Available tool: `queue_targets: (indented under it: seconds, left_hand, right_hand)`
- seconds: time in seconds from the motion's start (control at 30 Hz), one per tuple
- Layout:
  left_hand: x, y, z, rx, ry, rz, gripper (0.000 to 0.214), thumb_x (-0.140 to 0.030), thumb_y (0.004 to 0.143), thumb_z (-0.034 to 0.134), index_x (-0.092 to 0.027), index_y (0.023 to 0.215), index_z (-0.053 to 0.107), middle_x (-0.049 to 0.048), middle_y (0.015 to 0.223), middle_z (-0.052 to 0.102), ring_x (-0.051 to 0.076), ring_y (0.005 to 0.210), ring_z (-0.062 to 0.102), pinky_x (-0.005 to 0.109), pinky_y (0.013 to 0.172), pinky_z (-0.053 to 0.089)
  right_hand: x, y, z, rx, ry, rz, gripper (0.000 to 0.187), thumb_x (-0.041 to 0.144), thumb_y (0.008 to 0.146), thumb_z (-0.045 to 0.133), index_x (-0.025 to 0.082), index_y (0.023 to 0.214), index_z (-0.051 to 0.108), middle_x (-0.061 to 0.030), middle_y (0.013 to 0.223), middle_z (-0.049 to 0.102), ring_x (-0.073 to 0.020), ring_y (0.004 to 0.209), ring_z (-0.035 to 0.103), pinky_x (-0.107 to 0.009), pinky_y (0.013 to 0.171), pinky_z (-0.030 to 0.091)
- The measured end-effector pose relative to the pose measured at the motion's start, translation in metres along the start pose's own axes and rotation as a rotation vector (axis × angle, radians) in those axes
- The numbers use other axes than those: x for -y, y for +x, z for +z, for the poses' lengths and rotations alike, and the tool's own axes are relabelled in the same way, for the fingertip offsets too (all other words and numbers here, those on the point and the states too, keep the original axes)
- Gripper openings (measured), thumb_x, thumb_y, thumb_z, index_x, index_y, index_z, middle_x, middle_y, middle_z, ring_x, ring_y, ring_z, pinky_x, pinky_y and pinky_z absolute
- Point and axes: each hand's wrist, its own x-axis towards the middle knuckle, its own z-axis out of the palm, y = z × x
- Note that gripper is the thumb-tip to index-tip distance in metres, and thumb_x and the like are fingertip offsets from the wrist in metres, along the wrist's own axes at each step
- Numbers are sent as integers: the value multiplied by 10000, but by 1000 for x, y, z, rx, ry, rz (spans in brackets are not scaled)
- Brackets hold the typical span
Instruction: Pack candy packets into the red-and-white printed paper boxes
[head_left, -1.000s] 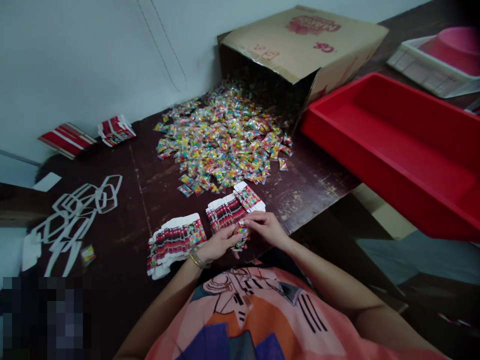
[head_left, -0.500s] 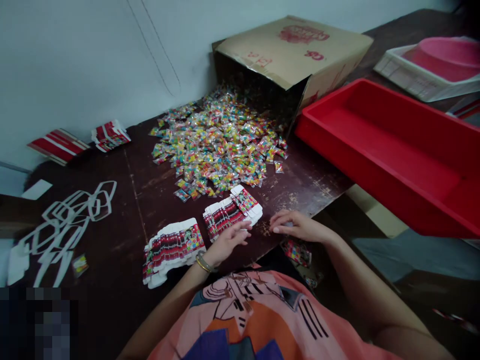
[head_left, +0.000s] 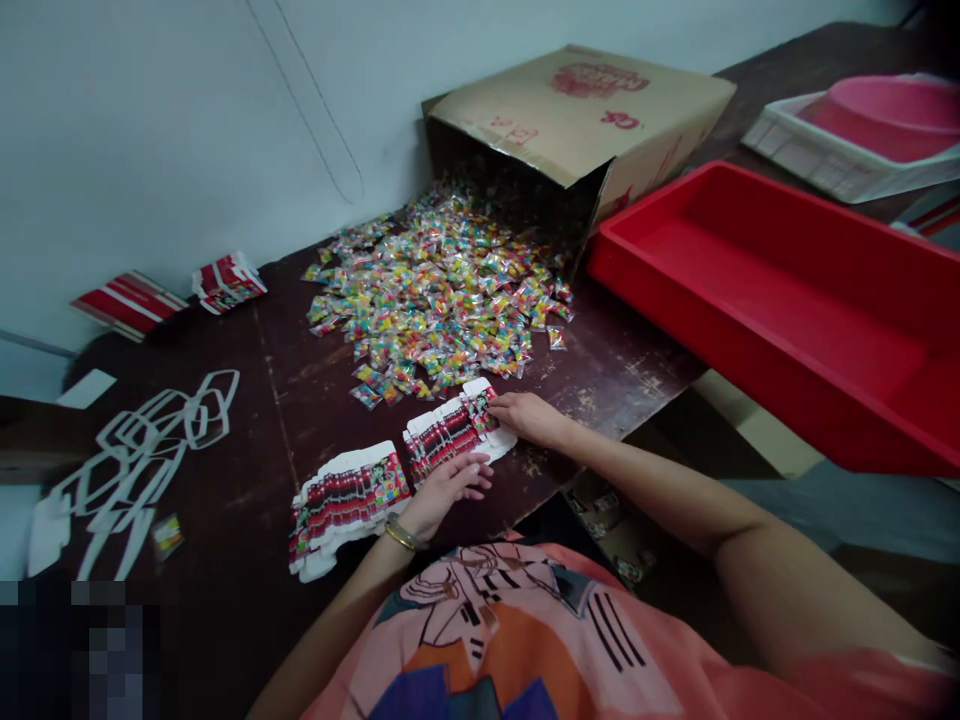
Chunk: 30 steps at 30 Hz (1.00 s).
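Head view: the right hand [head_left: 527, 418] has reached the six-o'clock flattened cartons [head_left: 444, 438], putting one within reach, grip unclear; the left hand [head_left: 447, 490] is spread, empty.

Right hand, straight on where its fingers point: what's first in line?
The right hand would probably first meet the right end of the nearer overlapping row of flat, red-and-white printed cardboard cartons; it seems to touch them, though depth is unclear.
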Motion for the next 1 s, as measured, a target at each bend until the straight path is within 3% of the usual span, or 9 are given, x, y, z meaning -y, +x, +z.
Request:
queue_targets:
  seconds: [0.13,0.23,0.47,0.57,0.67,0.77,0.9,1.0]
  left_hand:
    - [3,4,0,-5,-35,10,425,-402,806,640,-157,1149,586,109,1066,629,173,921,607,293,794,468]
    - [4,6,0,11,-40,-8,465,-407,815,632,-165,1203,549,110,1067,629,169,890,616,293,767,473]
    - [-1,5,4,-7,-15,-32,456,-395,782,673,-150,1154,576,111,1038,645,171,863,618,290,750,468]
    - [-1,3,6,-19,-109,-10,435,-398,800,654,-137,1142,588,129,1058,649,192,895,618,320,786,467]
    - [-3,1,4,0,-362,14,348,-380,826,612,-148,1086,615,108,1049,658,189,922,612,319,810,469]
    - [-3,-1,1,37,-527,-29,163,-246,766,623,-139,887,642,38,799,659,135,719,596,261,689,471]
    - [1,-1,5,-4,-458,-21,125,-111,624,621,-132,748,617,1,660,613,130,626,565,264,642,475]
    - [3,-3,9,-8,-313,17,170,-121,615,611,-144,783,633,18,743,649,177,731,600,313,700,500]
  right_hand:
    - [-1,-11,4,-81,95,142,462,192,838,566,161,1298,534,-142,1322,534,-229,1110,590,-323,899,480]
    - [1,-11,4,-23,58,195,677,258,768,662,153,1392,423,-179,1431,396,-256,1054,619,-331,857,493]
    - [5,8,-14,156,-186,80,330,241,894,539,79,1178,583,-176,1093,611,-215,830,651,-279,697,470]
    - [23,3,-19,164,-212,59,244,169,936,440,62,1079,606,-158,972,631,-209,785,639,-286,658,456]
    - [59,-15,-16,61,-148,-58,255,205,971,392,110,1093,596,-128,995,633,-199,859,617,-288,713,460]
    - [91,-31,-5,-142,36,-195,256,300,972,422,175,1084,614,-95,1019,645,-191,909,585,-310,790,464]
    - [97,-30,7,-414,216,12,335,385,901,557,178,1161,595,-125,1172,595,-233,1040,531,-382,889,459]
    - [91,-23,8,-439,290,81,385,338,877,597,200,1234,556,-129,1261,534,-245,1122,495,-415,935,446]
